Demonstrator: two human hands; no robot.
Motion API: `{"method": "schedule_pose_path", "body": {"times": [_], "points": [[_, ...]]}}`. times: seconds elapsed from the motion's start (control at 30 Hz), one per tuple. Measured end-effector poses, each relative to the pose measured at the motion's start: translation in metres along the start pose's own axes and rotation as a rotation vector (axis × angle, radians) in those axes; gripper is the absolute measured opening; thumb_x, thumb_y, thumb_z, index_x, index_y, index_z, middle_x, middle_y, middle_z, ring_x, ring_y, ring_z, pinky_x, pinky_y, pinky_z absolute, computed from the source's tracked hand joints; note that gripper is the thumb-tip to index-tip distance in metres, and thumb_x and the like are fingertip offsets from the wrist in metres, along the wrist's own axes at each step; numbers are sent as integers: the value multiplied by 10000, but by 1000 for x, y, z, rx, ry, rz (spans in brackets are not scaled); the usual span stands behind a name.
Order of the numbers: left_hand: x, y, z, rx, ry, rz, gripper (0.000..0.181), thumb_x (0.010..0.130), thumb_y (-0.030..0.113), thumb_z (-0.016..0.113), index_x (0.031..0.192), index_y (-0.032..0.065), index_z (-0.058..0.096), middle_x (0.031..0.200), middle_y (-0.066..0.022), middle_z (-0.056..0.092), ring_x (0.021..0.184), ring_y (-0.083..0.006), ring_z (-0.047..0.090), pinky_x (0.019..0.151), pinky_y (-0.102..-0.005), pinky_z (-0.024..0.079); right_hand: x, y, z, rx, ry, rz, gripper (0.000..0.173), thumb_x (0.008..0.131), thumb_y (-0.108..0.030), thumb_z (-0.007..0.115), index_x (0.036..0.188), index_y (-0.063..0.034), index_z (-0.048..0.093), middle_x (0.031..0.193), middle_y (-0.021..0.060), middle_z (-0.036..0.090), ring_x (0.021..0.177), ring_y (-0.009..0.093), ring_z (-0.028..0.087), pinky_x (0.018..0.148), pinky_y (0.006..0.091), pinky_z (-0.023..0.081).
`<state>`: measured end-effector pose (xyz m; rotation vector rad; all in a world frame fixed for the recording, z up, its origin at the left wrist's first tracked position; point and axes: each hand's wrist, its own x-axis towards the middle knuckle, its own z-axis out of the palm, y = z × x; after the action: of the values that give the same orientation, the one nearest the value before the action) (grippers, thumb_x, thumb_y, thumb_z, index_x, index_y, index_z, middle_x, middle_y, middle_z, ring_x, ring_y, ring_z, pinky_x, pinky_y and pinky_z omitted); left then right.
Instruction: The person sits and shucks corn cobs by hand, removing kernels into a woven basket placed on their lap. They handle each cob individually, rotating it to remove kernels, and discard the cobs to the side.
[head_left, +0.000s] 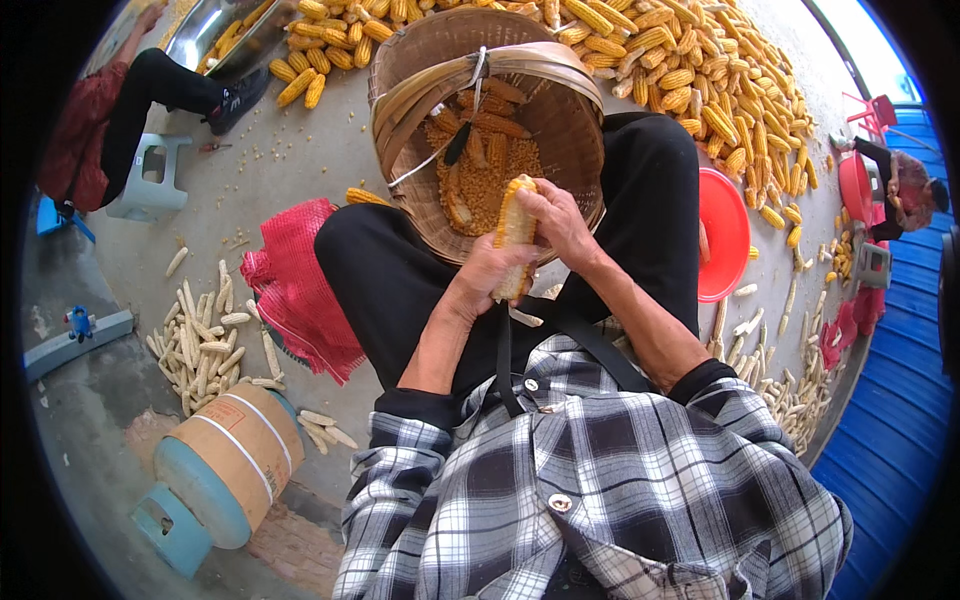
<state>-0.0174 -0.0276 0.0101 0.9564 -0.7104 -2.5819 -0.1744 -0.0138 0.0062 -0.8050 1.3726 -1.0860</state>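
Note:
Both of my hands hold one corn cob (514, 232), upright in the picture and partly stripped, its pale core showing beside rows of yellow kernels. My left hand (487, 274) grips the lower end, slightly blurred. My right hand (559, 221) has its fingers and thumb on the upper end. Just beyond them, between my knees, stands a woven bamboo basket (570, 142) with a banded handle (420, 112). Loose kernels (487, 191) and several cobs (495, 124) lie in it. A dark-handled tool (457, 144) and white cord are at the basket's handle.
Yellow cobs (720, 90) are heaped beyond the basket. Stripped cobs (201, 345) lie left and right. A red basin (724, 240) is by my right knee, red mesh (304, 292) by my left. A gas cylinder (202, 480) lies lower left. Other people sit at both sides.

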Motion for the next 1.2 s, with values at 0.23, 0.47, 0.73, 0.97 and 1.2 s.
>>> {"method": "schedule_pose_path", "body": {"times": [0.23,0.47,0.73,0.97,1.2], "points": [[6,-9,8,207,164,157,179,838,150,650,946,41,558,723,-55,575,500,-137,563,377,-272,454,-2,-10,2,-6,1,3,451,958,-421,516,1103,5,552,937,38,563,860,107,514,777,274,447],[2,-6,7,21,67,34,210,838,149,671,981,38,566,748,-47,580,511,-125,550,435,-254,464,0,1,5,-38,51,-54,392,967,-371,493,1087,-4,562,919,34,557,832,102,500,742,264,437],[12,-14,11,379,331,244,220,822,116,661,1005,42,564,726,-32,580,533,-103,560,452,-251,467,3,-2,-5,35,-6,152,387,962,-355,495,1054,16,555,896,50,584,824,125,535,743,293,460],[9,-18,8,257,199,85,181,821,127,651,944,26,565,678,-33,559,469,-128,540,413,-259,447,2,12,4,-415,185,-87,439,973,-378,465,1114,34,522,937,179,623,876,254,601,787,364,474],[2,-6,13,111,152,31,167,821,135,653,898,15,565,684,-39,556,494,-138,554,413,-267,450,3,16,8,-249,163,-185,428,984,-379,457,1131,15,535,928,133,609,867,215,577,790,332,464]]}}
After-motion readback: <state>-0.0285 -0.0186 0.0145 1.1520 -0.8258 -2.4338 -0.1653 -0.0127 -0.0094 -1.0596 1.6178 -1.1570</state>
